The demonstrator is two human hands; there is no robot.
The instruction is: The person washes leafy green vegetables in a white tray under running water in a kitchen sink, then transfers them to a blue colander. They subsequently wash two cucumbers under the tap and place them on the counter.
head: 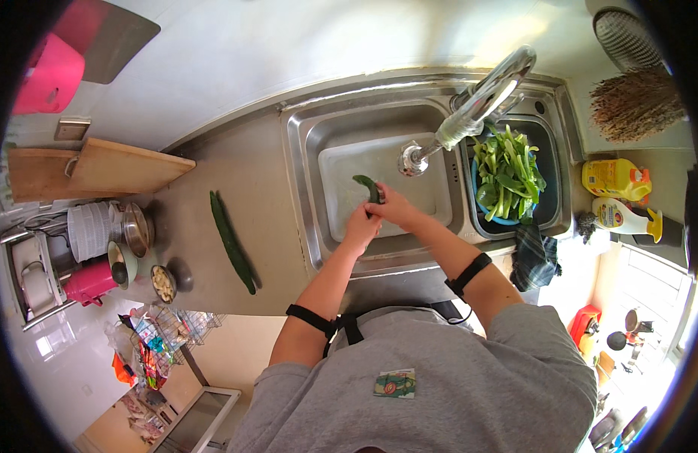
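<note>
Over the left sink basin, my left hand and my right hand both grip one green cucumber. Its curved end sticks out beyond my fingers, away from my body; the rest is mostly hidden by my hands. Beneath them a translucent white tub sits in the basin. The chrome faucet head hangs just beyond and right of my hands. On the steel counter to the left lies a second, longer cucumber.
Leafy greens fill a blue basin in the right sink compartment. Beyond its right edge are a yellow jug and a spray bottle. Wooden boards, bowls and a small bowl of pale chunks stand left.
</note>
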